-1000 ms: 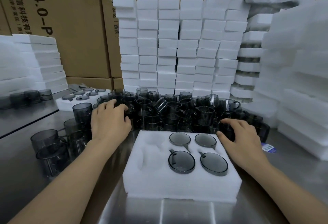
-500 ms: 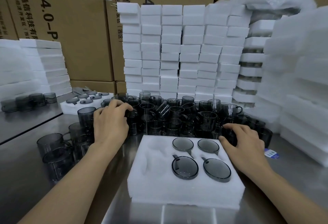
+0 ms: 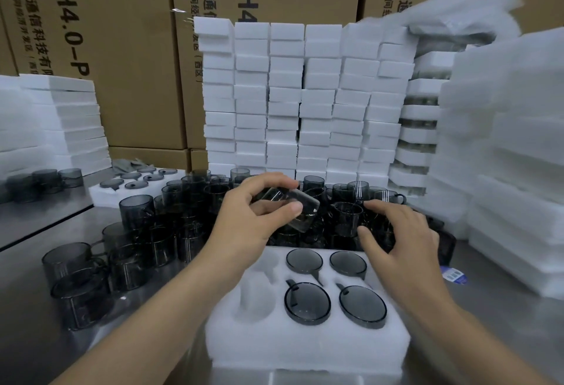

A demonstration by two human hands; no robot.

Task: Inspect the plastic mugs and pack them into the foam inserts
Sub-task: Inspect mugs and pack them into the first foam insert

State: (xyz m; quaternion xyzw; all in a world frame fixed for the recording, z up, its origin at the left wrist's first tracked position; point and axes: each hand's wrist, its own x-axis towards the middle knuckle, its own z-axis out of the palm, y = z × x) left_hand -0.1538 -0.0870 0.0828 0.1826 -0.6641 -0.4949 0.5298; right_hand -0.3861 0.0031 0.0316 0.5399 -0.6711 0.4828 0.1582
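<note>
A white foam insert (image 3: 305,345) lies on the steel table in front of me, with several smoky grey mugs (image 3: 307,303) sunk upside down in its right pockets and two left pockets (image 3: 255,299) bare. Behind it stands a dense crowd of loose grey mugs (image 3: 189,201). My left hand (image 3: 247,220) holds one mug (image 3: 300,210) on its side above that crowd, thumb and fingers round its body. My right hand (image 3: 399,238) reaches into the crowd with fingers spread around an upright mug (image 3: 348,216); I cannot tell whether it grips.
Tall stacks of white foam blocks (image 3: 302,94) rise behind the mugs, with more foam piles at the left (image 3: 58,122) and right (image 3: 512,146). Cardboard boxes (image 3: 128,49) form the back wall. A filled foam insert (image 3: 134,183) sits at back left. More mugs (image 3: 79,274) stand left.
My left hand has lifted a mug out of the crowd and swung right toward the middle, tilting it sideways. My right hand has moved up and inward onto another mug.
</note>
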